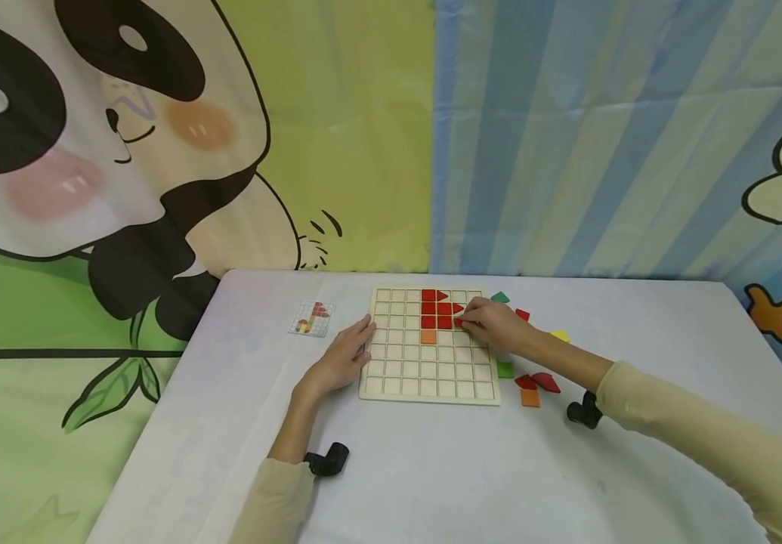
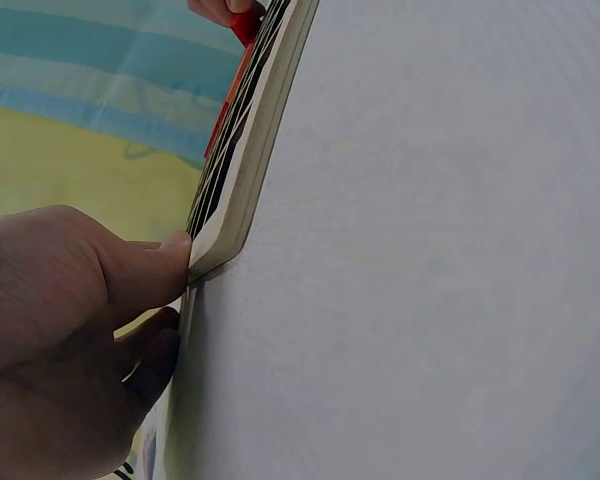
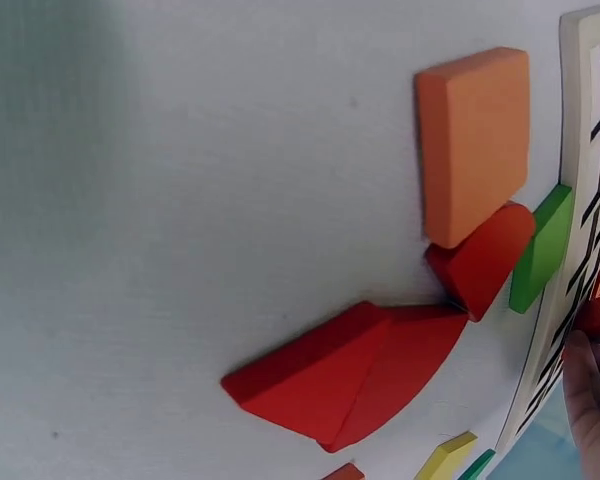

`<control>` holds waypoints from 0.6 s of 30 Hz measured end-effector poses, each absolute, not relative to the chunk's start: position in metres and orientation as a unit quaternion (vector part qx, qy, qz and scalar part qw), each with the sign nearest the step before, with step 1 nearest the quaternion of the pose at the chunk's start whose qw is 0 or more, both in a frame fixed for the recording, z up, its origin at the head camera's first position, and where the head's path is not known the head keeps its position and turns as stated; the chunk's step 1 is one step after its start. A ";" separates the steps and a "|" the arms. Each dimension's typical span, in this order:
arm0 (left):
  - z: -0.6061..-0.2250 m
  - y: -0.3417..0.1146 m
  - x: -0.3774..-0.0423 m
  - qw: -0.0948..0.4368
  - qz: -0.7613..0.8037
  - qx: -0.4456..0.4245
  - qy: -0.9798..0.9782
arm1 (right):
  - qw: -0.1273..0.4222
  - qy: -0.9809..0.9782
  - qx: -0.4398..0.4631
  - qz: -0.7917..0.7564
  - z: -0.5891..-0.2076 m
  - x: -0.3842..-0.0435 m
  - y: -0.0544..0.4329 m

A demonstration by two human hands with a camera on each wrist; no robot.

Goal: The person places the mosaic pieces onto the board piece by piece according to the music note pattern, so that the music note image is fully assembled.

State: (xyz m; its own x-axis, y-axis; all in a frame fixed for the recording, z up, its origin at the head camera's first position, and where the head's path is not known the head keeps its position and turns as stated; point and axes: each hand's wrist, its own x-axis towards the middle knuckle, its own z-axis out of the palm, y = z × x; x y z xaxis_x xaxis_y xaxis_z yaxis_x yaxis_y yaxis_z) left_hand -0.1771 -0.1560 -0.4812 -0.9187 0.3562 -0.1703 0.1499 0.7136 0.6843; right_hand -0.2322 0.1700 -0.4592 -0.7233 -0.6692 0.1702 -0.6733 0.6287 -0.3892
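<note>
R hand (image 1: 499,325) pinches red pc (image 3: 590,316); L hand (image 1: 339,357), fingers loosely spread, braces board (image 1: 397,386) edge. Square pc b4 pressing.

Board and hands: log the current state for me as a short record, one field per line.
board: flat on the table, gridded
placed: red squares; orange square below them
left hand: touches the board's left edge
right hand: fingers pinch a red piece over the grid, just right of the red squares; whether seated, cannot tell
card: left of the board, printed with a coloured pattern
loose, right of board: red, green, yellow and orange pieces
</note>
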 end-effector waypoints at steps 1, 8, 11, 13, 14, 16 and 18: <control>-0.481 -0.156 -0.177 0.149 0.352 0.138 0.914 | 0.002 -0.904 0.369 0.217 -0.459 -0.233 0.170; -0.483 -0.157 -0.178 0.150 0.352 0.139 0.913 | -0.029 -0.920 0.325 0.220 -0.457 -0.238 0.164; -0.484 -0.157 -0.176 0.150 0.355 0.138 0.912 | -0.024 -0.910 0.344 0.228 -0.461 -0.236 0.163; -0.483 -0.158 -0.175 0.152 0.355 0.135 0.913 | -0.023 -0.905 0.359 0.229 -0.462 -0.234 0.163; -0.483 -0.158 -0.175 0.152 0.355 0.135 0.913 | -0.019 -0.902 0.367 0.225 -0.461 -0.233 0.162; -0.482 -0.158 -0.175 0.149 0.355 0.138 0.913 | -0.016 -0.900 0.377 0.217 -0.456 -0.231 0.164; -0.482 -0.157 -0.176 0.149 0.355 0.140 0.912 | -0.020 -0.899 0.382 0.212 -0.449 -0.226 0.168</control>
